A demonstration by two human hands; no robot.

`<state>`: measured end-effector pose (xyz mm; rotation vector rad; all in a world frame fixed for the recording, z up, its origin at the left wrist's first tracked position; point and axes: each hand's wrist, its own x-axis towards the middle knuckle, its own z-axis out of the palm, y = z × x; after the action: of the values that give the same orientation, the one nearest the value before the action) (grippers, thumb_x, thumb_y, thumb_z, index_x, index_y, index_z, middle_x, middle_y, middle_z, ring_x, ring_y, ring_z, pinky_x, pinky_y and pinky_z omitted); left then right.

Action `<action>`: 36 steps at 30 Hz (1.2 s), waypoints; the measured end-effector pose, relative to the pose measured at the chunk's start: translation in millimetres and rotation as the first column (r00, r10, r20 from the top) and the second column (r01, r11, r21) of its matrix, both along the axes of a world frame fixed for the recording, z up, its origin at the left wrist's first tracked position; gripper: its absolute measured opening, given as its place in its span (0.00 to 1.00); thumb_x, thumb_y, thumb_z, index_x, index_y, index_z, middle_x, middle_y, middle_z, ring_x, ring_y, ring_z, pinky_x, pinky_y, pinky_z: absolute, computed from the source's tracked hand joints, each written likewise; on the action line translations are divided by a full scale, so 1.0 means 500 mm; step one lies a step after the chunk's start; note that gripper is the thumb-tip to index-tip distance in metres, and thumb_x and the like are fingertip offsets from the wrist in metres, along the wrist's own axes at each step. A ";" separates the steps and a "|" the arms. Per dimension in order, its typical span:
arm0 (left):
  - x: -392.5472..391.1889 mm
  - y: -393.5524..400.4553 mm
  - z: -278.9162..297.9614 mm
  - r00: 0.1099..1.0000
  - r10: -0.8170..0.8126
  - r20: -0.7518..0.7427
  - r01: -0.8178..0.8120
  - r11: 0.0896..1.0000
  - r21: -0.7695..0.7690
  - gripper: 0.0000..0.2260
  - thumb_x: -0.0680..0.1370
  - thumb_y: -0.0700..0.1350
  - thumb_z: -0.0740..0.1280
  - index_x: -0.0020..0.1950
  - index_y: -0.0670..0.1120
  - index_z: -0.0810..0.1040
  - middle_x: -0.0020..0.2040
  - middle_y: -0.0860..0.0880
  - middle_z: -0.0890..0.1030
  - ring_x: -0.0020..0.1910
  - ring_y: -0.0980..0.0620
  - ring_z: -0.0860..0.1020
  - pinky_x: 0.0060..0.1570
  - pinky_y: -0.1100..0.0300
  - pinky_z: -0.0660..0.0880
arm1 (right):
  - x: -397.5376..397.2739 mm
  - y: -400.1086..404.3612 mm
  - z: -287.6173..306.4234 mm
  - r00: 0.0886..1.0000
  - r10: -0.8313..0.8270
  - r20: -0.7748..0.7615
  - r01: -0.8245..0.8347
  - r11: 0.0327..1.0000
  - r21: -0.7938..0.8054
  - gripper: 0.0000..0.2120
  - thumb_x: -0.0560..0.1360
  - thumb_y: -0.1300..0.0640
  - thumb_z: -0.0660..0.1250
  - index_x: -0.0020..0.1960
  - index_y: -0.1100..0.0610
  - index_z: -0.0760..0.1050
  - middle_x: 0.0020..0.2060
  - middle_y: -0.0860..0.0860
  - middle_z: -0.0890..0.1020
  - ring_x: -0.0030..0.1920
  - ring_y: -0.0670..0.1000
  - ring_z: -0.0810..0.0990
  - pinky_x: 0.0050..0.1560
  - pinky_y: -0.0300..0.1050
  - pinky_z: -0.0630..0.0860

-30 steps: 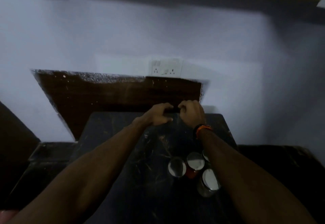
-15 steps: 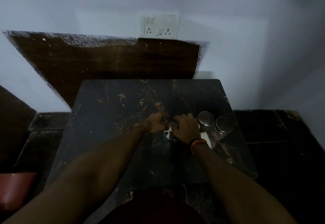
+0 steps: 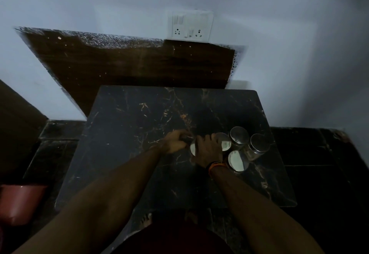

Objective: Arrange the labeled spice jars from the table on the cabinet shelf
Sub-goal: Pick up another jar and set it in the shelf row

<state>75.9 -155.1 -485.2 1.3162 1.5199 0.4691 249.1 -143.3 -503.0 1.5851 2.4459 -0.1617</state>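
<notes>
- Location: five jars with shiny metal lids stand clustered at about 3 o'clock on the dark marble surface (image 3: 123,126). None is on the shelf yet, and the cabinet is not in view.
- Right hand (image 3: 207,150): it lies over the leftmost jar (image 3: 192,149), whose lid edge shows at 9 o'clock of the hand. Whether the fingers are clamped on it cannot be told.
- Left hand (image 3: 175,141): curled closed around a small dark object (image 3: 185,139), just beside the same jar. What the object is cannot be made out.
- Neighbours: jar two (image 3: 224,144) touches the right hand at 3 o'clock. Jar three (image 3: 238,134), jar four (image 3: 259,143) and jar five (image 3: 237,160) crowd close behind.
- Procedure, as judged: grip the jar body below the lid, not the lid alone, since a loose lid may come off.
- Lift straight up to clear the neighbours before moving sideways.
- Light is poor; turn the label outward when shelving.
</notes>
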 end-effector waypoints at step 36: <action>-0.016 0.025 0.095 0.315 0.349 0.883 -0.528 0.837 -0.142 0.28 0.70 0.43 0.78 0.68 0.45 0.73 0.66 0.40 0.78 0.63 0.41 0.80 0.57 0.45 0.79 | -0.087 0.190 0.196 -0.256 -0.658 -0.709 -0.181 0.753 -0.633 0.29 0.74 0.46 0.71 0.72 0.54 0.70 0.63 0.59 0.79 0.62 0.61 0.80 0.57 0.57 0.80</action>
<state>67.7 -142.4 -437.8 0.4849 0.8568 1.4477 205.4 -48.4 -405.2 1.8160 1.8204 -3.1249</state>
